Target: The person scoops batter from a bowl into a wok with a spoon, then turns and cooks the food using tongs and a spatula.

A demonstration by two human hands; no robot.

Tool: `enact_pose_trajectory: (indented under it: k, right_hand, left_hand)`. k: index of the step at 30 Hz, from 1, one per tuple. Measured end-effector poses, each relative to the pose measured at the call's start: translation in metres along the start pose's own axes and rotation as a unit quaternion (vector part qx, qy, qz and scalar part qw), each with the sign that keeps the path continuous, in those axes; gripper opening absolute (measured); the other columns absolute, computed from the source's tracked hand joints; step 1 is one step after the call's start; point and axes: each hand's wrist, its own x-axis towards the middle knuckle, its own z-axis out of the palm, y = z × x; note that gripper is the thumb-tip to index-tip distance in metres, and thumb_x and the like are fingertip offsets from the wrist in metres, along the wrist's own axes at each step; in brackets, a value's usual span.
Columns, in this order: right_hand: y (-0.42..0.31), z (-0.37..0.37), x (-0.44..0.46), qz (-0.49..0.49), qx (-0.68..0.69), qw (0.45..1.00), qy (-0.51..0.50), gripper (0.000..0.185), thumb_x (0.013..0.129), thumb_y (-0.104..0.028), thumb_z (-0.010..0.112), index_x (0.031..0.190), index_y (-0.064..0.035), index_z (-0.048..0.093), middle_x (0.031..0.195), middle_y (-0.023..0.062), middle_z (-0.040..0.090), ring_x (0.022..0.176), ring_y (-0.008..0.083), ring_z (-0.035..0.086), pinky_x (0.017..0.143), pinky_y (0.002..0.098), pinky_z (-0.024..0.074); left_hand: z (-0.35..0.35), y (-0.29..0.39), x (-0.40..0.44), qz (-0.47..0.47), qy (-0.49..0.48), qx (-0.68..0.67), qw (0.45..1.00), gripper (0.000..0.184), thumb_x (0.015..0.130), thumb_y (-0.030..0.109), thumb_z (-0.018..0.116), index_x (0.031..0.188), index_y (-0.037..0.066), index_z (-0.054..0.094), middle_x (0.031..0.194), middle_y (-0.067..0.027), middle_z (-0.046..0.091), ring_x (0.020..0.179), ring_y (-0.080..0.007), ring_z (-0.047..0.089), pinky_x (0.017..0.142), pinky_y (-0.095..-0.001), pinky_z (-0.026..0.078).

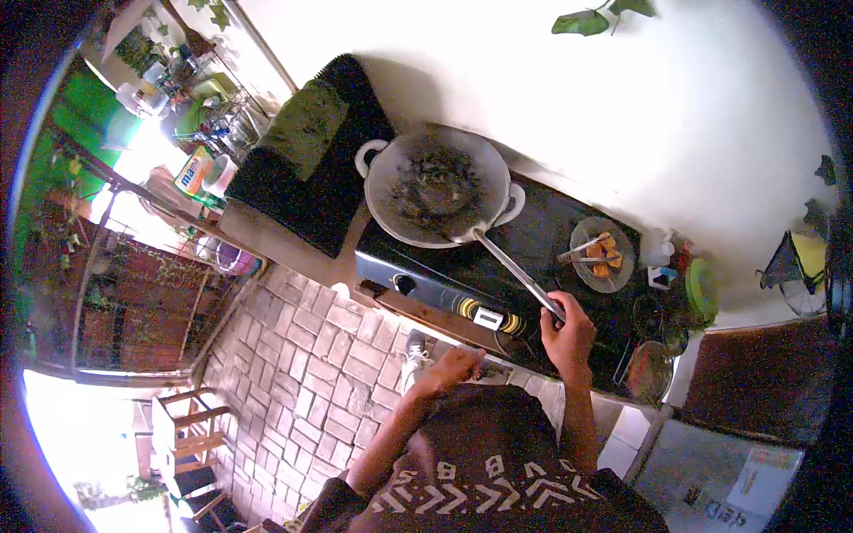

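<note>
Well, utensil handle [520, 272] within right fingers [566, 304]

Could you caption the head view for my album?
Right hand holding a long-handled utensil in a wok; golden pieces on a plate.

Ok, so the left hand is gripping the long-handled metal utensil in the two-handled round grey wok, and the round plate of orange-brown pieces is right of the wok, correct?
Not quite: the head view shows the right hand gripping the utensil, not the left hand. The plate is indeed right of the wok.
</note>
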Motion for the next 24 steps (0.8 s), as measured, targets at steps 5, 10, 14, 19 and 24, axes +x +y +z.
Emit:
enact_pose_trajectory:
  k: [5, 10, 14, 19, 24]
  right_hand:
    - [0.033, 0.02, -0.017, -0.017, 0.016, 0.999, 0.046, 0.026, 0.083, -0.01, 0.071, 0.108, -0.0084, 0.064, 0.092, 0.0108, 0.069, 0.074, 0.0282, 0.066, 0.069, 0.0369, 0.0519]
    - [0.056, 0.042, -0.026, 0.084, 0.026, 0.996, 0.009, 0.027, 0.088, -0.018, 0.07, 0.112, -0.0068, 0.063, 0.107, 0.0153, 0.069, 0.101, 0.0353, 0.065, 0.089, 0.0441, 0.0504]
    - [0.061, 0.049, -0.022, 0.023, -0.015, 0.997, 0.072, 0.027, 0.082, -0.014, 0.073, 0.108, -0.0087, 0.066, 0.098, 0.0133, 0.068, 0.088, 0.0332, 0.064, 0.078, 0.0417, 0.0497]
    - [0.071, 0.059, -0.02, 0.003, -0.068, 0.993, 0.092, 0.027, 0.082, -0.018, 0.074, 0.107, -0.0101, 0.067, 0.1, 0.0114, 0.068, 0.091, 0.0325, 0.062, 0.082, 0.0425, 0.0474]
    - [0.07, 0.065, -0.016, 0.01, -0.075, 0.988, 0.137, 0.026, 0.081, -0.019, 0.075, 0.105, -0.0108, 0.069, 0.099, 0.0082, 0.07, 0.093, 0.03, 0.063, 0.084, 0.0421, 0.0469]
  left_hand:
    - [0.009, 0.019, -0.002, 0.047, -0.031, -0.026, 0.998, 0.055, 0.098, 0.055, 0.052, 0.065, 0.012, 0.057, 0.055, 0.0055, 0.043, 0.051, -0.0075, 0.036, 0.049, -0.0276, 0.026]
    - [0.01, -0.037, 0.02, -0.131, -0.148, -0.025, 0.98, 0.054, 0.098, 0.054, 0.052, 0.066, 0.011, 0.058, 0.057, 0.0052, 0.044, 0.054, -0.0071, 0.039, 0.05, -0.0272, 0.028]
    - [0.007, -0.03, 0.015, -0.042, -0.108, 0.046, 0.992, 0.052, 0.097, 0.054, 0.054, 0.067, 0.011, 0.059, 0.058, 0.0048, 0.046, 0.055, -0.0073, 0.04, 0.051, -0.027, 0.029]
    - [0.003, -0.02, 0.009, -0.036, -0.074, 0.022, 0.996, 0.051, 0.096, 0.053, 0.056, 0.067, 0.011, 0.059, 0.058, 0.0045, 0.047, 0.055, -0.0077, 0.04, 0.051, -0.0274, 0.029]
    - [-0.004, -0.04, 0.011, -0.015, -0.099, 0.044, 0.994, 0.052, 0.097, 0.054, 0.055, 0.067, 0.011, 0.059, 0.058, 0.0049, 0.046, 0.055, -0.0077, 0.04, 0.051, -0.0278, 0.029]
